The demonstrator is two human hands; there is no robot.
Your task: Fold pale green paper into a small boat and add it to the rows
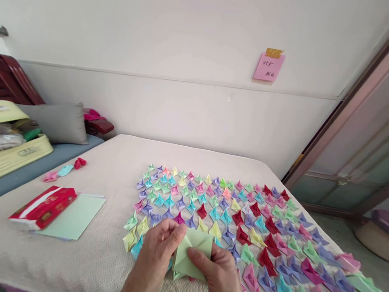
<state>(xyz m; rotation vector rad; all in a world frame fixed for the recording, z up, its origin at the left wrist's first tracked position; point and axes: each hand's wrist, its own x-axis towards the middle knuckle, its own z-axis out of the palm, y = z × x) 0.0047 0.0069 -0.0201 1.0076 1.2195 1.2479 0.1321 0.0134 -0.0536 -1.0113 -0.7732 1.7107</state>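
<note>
Currently, I see the left hand (160, 246) pinching the left edge of the folded green paper (199, 243), while the right hand (220, 270) clamps its right side, thumb on top. It is held in front of several paper boats (238, 218)

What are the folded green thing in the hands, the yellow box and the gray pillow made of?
The folded green thing looks like thin matte paper, with crisp creases. The yellow box seems hard, smooth plastic, judging by its molded ridges. The gray pillow is probably soft cloth: dull and plump.
</note>
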